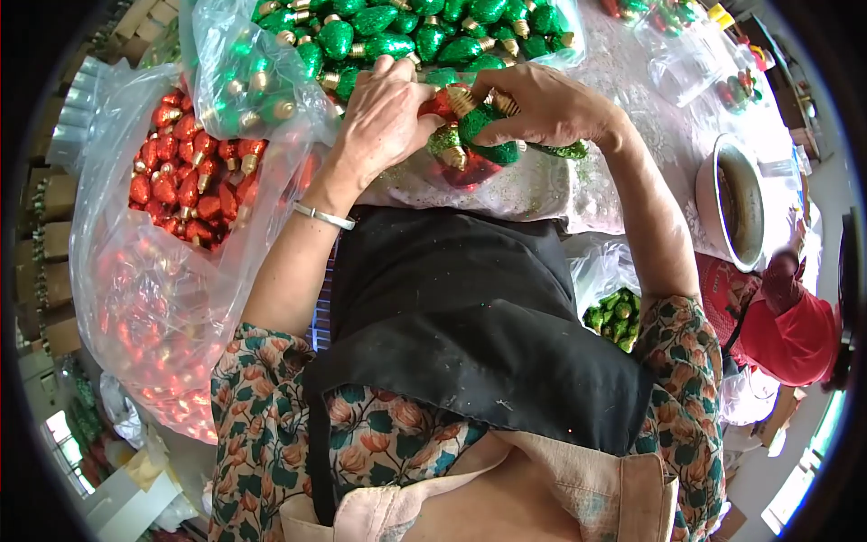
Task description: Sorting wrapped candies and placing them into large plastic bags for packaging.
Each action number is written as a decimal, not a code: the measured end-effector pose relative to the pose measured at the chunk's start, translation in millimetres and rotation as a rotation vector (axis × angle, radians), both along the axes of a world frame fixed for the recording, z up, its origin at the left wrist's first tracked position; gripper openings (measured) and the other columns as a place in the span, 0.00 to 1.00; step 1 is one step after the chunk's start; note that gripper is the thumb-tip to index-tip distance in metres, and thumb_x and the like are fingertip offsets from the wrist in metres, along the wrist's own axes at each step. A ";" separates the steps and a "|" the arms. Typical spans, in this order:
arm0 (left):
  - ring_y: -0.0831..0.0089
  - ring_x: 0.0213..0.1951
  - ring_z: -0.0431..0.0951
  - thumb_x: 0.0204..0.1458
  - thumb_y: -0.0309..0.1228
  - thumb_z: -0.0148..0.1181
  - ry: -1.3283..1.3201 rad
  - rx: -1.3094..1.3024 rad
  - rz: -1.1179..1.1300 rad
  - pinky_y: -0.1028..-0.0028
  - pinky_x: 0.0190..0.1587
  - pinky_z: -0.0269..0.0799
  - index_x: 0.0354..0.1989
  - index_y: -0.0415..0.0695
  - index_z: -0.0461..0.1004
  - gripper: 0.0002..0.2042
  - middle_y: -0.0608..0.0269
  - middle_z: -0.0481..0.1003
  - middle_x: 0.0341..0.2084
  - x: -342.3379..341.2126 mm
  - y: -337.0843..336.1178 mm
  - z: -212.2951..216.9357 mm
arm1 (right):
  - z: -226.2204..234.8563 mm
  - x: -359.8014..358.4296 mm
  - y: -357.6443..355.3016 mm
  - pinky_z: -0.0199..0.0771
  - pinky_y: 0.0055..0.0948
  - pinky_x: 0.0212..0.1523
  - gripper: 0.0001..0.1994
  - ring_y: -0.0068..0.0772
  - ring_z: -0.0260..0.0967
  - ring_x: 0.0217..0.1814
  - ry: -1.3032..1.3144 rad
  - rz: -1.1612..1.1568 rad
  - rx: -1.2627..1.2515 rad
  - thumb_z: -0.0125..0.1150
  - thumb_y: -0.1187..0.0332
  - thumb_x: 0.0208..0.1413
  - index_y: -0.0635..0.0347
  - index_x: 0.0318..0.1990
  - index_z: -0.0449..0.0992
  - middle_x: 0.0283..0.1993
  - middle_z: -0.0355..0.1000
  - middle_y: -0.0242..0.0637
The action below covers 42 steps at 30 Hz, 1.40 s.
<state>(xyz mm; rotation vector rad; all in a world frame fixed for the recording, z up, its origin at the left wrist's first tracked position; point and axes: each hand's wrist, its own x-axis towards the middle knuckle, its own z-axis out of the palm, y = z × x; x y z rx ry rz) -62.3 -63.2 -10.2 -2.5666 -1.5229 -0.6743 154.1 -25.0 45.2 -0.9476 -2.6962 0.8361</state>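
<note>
Both hands are at a cluster of glittery bulb-shaped ornaments with gold caps, just above the near edge of the table. My left hand (388, 113) is closed at the cluster's left side, by a red bulb ornament (440, 104). With thumb and fingers bent round it, my right hand (555, 108) grips a dark green bulb ornament (488, 135). A lighter green bulb ornament (444, 141) hangs in the cluster, and a larger red ornament (468, 172) shows beneath. Another light green ornament (564, 150) pokes out under my right hand. How the pieces are joined is hidden.
Green bulb ornaments (388, 20) fill a clear bag at the far side. Left of me lies a clear bag of red bulb ornaments (185, 181). A white basin (709, 194) stands at right, near a person in red (795, 334). Small green ornaments (616, 316) sit in a bag below the table edge.
</note>
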 end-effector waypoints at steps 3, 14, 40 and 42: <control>0.64 0.37 0.68 0.40 0.29 0.64 0.016 0.031 -0.038 0.68 0.42 0.66 0.33 0.40 0.78 0.10 0.59 0.68 0.29 -5.2 4.5 -3.0 | 7.5 -8.6 -0.5 0.68 0.42 0.35 0.24 0.49 0.72 0.34 -0.124 0.131 0.123 0.64 0.54 0.44 0.62 0.44 0.73 0.28 0.72 0.49; 0.56 0.39 0.72 0.47 0.23 0.56 -0.421 -0.109 -0.267 0.65 0.46 0.68 0.45 0.37 0.72 0.15 0.54 0.72 0.36 0.2 -4.0 14.5 | -6.6 -29.9 7.3 0.68 0.40 0.34 0.20 0.44 0.71 0.32 -0.236 0.184 -0.043 0.58 0.56 0.51 0.62 0.46 0.72 0.29 0.71 0.47; 0.56 0.51 0.68 0.44 0.37 0.64 -0.218 -0.144 -0.367 0.63 0.54 0.63 0.40 0.39 0.74 0.18 0.54 0.70 0.46 26.7 -14.6 2.6 | -38.0 -12.8 -2.2 0.73 0.28 0.33 0.04 0.31 0.73 0.33 0.578 -0.405 0.406 0.63 0.73 0.48 0.63 0.31 0.76 0.32 0.73 0.39; 0.57 0.48 0.68 0.43 0.39 0.64 -0.203 -0.091 -0.368 0.63 0.53 0.63 0.37 0.37 0.74 0.18 0.54 0.71 0.45 25.4 -14.8 2.7 | -28.6 -3.2 -5.0 0.74 0.27 0.34 0.06 0.33 0.73 0.35 0.702 -0.273 0.617 0.66 0.76 0.45 0.61 0.31 0.75 0.33 0.73 0.38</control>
